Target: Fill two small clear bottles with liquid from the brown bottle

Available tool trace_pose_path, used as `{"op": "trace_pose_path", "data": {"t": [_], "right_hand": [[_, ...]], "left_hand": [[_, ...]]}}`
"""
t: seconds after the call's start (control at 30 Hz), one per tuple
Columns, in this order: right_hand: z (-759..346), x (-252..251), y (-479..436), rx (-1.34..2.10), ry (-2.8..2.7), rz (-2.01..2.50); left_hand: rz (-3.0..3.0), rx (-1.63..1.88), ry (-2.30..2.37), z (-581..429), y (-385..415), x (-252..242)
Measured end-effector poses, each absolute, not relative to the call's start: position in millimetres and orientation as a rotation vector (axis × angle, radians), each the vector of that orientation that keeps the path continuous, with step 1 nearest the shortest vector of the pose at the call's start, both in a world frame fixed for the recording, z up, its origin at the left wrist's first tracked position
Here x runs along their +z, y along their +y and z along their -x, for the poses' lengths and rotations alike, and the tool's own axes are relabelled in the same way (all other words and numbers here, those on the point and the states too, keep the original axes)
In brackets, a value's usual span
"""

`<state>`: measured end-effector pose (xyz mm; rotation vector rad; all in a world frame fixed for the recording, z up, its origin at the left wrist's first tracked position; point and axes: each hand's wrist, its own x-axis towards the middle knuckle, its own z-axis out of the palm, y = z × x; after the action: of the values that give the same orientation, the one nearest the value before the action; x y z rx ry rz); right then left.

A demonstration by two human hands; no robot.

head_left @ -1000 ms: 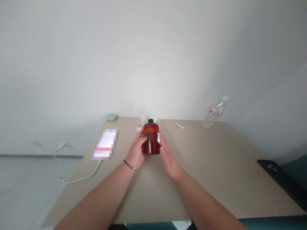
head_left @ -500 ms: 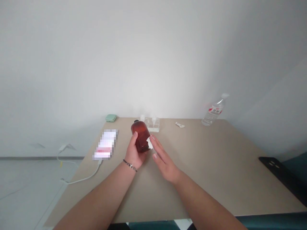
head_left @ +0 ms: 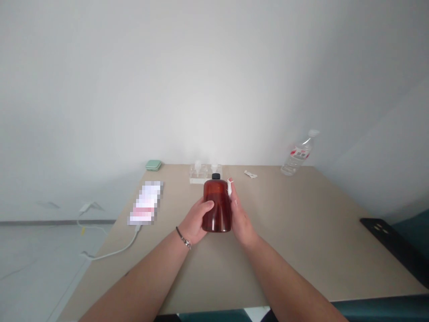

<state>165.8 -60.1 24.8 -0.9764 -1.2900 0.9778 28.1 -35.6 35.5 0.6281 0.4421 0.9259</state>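
A dark red-brown bottle (head_left: 217,208) with a black cap stands upright in front of me, over the middle of the table. My left hand (head_left: 197,220) is wrapped round its left side, the thumb across the front. On the right side, my right hand (head_left: 241,220) presses a crumpled white tissue (head_left: 229,187) against the bottle, its fingers stretched along the side. The fingertips of my left hand are hidden behind the bottle.
Behind the bottle is a clear holder (head_left: 198,174) with white-topped items. A phone (head_left: 146,202) on a cable and a green case (head_left: 153,165) lie left. A scrap (head_left: 250,174), a tilted plastic bottle (head_left: 296,156) and a black object (head_left: 392,246) are right.
The bottle has moved right and turned from tilted to upright, with my left hand round it. My right hand has shifted slightly right and now lies along the bottle's side with the tissue.
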Motion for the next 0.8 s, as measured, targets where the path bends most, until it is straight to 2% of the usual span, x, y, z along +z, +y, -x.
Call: {"op": "trace_pose_path", "data": {"t": [0.37, 0.63, 0.8], "right_hand": [[-138, 43, -60, 1.507, -0.873, 0.563], [-130, 41, -66, 1.703, -0.709, 0.501], [-134, 43, -64, 1.810, -0.533, 0.456]], "left_hand": [[-0.597, 1.241, 0.462, -30, -28, 29], [-0.484, 1.424, 0.487, -28, -21, 32], [-0.633, 1.506, 0.566, -32, -18, 33]]}}
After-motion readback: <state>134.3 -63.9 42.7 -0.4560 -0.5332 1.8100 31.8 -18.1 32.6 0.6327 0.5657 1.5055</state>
